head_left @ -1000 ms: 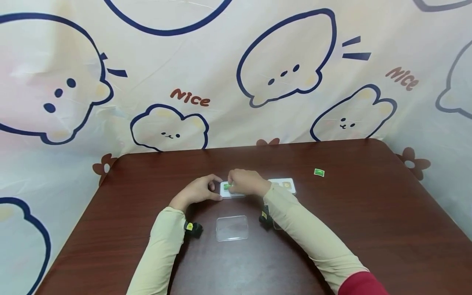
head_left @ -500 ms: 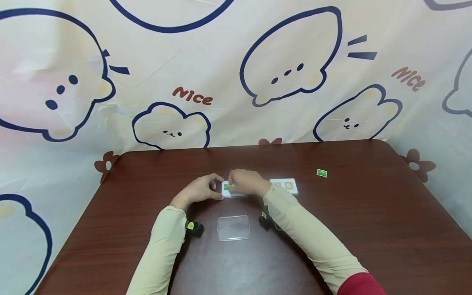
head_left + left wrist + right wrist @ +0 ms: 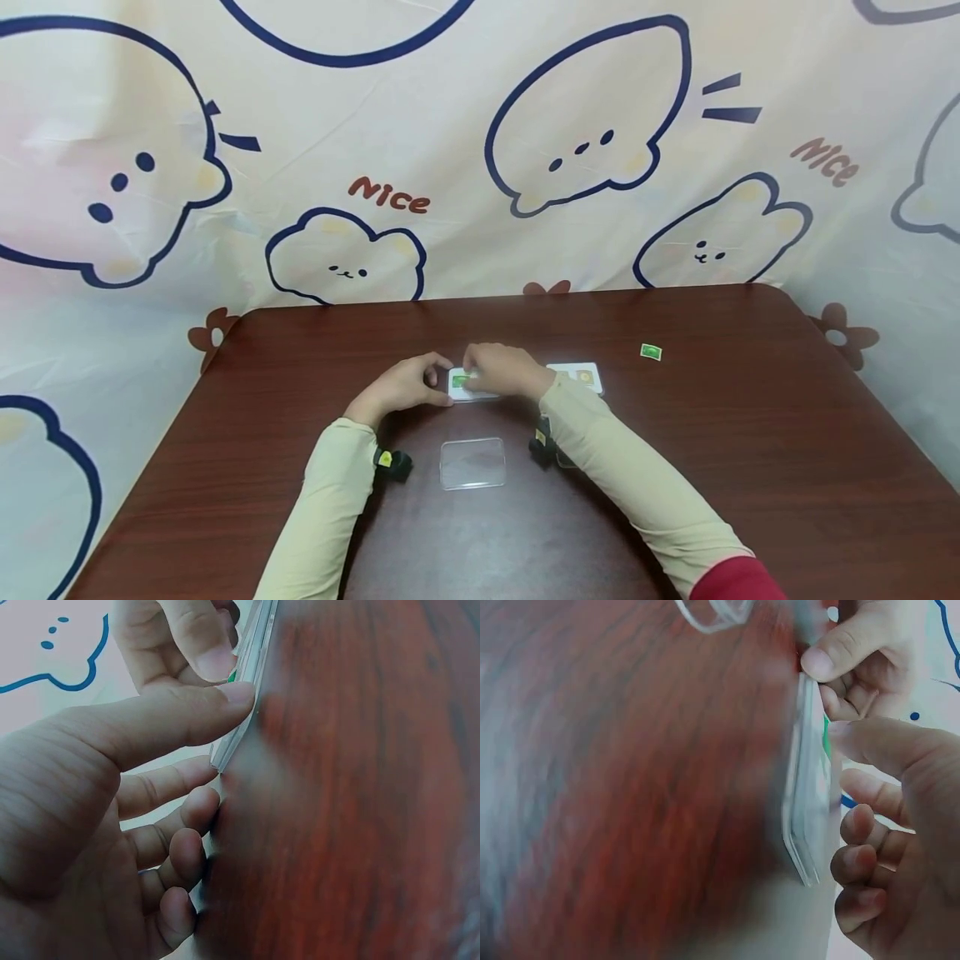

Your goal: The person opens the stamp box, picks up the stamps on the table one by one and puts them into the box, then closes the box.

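Observation:
In the head view my left hand grips the left end of a flat clear case with a white insert, thumb at the near corner and index finger at the far one. A small green stamp-like piece lies on the insert. My right hand is bent over this case, thumb tip and curled index finger at the green piece. From the right wrist, the thumb meets the green edge, while the other fingers curl below. The right hand hides much of the case's right part.
A white case with round yellowish items shows right of my right hand. Nearer lies a clear plastic cover; another clear edge peeks out under the right wrist. A second green piece lies at the back right of the brown table.
The view shifts slightly with the head. Both hands keep their places at the case, and the right fingers move barely, with a little more of the green piece showing.

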Available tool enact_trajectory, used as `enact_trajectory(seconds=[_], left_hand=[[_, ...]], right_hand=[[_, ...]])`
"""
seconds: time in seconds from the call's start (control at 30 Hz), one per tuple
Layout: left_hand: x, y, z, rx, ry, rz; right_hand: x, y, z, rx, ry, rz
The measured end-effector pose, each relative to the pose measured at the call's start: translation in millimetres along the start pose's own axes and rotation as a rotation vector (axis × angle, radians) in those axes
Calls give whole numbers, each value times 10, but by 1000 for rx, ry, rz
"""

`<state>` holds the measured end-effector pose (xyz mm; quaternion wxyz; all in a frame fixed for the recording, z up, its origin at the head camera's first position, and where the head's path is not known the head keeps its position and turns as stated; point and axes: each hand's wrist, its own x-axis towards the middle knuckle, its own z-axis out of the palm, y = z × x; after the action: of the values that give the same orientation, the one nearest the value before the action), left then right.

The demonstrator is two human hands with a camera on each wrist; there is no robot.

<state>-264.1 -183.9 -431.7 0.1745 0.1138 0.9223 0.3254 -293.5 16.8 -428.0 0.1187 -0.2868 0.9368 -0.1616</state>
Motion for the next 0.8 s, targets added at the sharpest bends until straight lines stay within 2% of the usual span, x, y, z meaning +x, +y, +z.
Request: enact_trajectory(seconds=[0.2, 0.43, 0.8], left_hand=[[11, -32, 14, 4, -2, -11], [4, -29, 5, 4, 8, -4], [24, -29, 25, 13, 7, 27]], right_hand=[[-127, 189, -176, 27, 54, 9], [-357, 587, -424, 73, 82, 85], [-819, 1158, -651, 151, 100, 205]])
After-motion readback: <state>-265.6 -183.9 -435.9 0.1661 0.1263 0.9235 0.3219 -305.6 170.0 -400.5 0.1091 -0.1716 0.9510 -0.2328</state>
